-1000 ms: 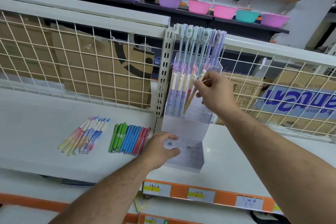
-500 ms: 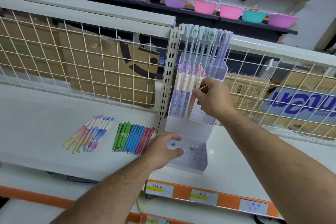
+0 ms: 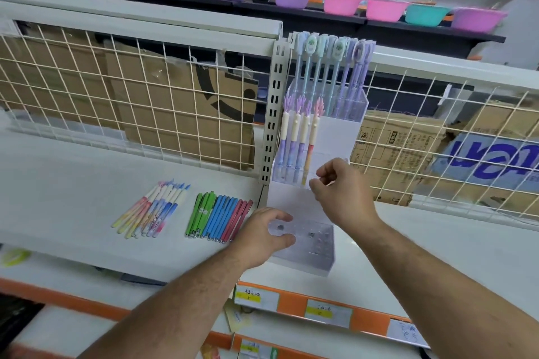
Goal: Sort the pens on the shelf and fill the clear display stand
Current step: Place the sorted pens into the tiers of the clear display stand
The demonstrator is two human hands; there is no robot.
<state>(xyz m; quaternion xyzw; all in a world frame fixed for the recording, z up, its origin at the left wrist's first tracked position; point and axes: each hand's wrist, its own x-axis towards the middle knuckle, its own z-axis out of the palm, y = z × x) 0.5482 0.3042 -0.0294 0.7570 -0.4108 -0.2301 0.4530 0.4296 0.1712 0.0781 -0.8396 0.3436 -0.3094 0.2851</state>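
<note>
left hand (image 3: 262, 234) grips the clear stepped stand (image 3: 291, 202) of slim pastel pens (image 3: 293, 140).

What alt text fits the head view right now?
The left hand holds the clear display stand by its lowest tier while the right hand hovers, fingers loosely curled, at the middle tier, where four pens stand. More pens lie sorted on the shelf.

The left hand (image 3: 262, 232) covers part of the display stand (image 3: 309, 265); price labels (image 3: 328, 313) are unreadable.
</note>
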